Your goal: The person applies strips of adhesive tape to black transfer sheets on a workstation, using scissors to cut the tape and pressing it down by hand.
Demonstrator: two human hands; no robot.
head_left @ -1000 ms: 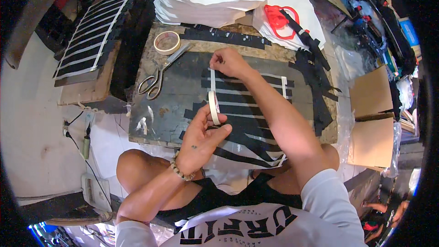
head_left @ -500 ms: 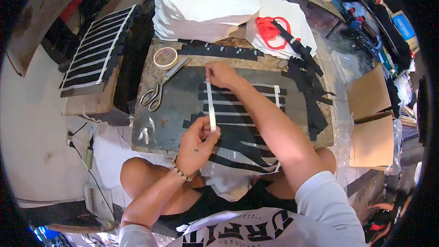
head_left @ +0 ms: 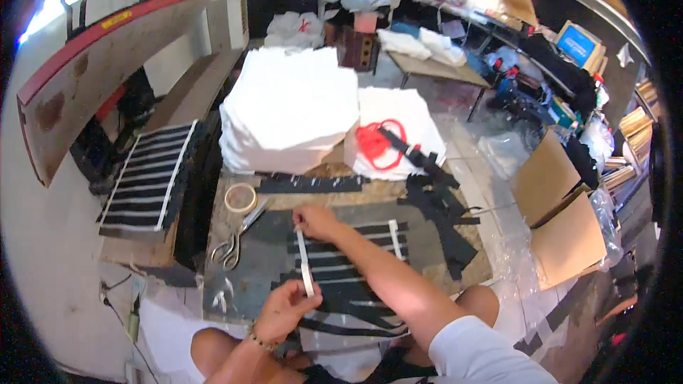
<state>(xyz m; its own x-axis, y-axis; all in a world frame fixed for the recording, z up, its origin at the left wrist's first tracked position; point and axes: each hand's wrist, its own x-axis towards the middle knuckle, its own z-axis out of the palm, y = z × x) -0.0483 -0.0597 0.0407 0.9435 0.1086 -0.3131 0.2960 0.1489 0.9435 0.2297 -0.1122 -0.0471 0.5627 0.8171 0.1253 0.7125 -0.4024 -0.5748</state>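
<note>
My left hand (head_left: 279,313) grips a narrow roll of pale tape (head_left: 307,280), seen edge-on. A length of tape (head_left: 301,247) runs from it to my right hand (head_left: 319,225), whose fingers are closed on the far end. The tape lies along the left ends of several black fabric strips (head_left: 334,262) set side by side on a dark board (head_left: 260,259). A short piece of pale tape (head_left: 395,236) crosses their right ends. Nearer me, some strips lie loose and slanted. Left of my hands are metal scissors (head_left: 229,250) and a second tape roll (head_left: 240,199).
Tall stacks of white sheets (head_left: 292,107) stand behind the board, with a red looped item (head_left: 380,146) on the right one. Black scraps (head_left: 445,231) lie at the right. A striped panel (head_left: 149,174) leans on a box at left; an open carton (head_left: 565,224) stands right.
My view has tilted up, so the whole scene sits lower and more of the room shows. Both hands keep their places on the tape.
</note>
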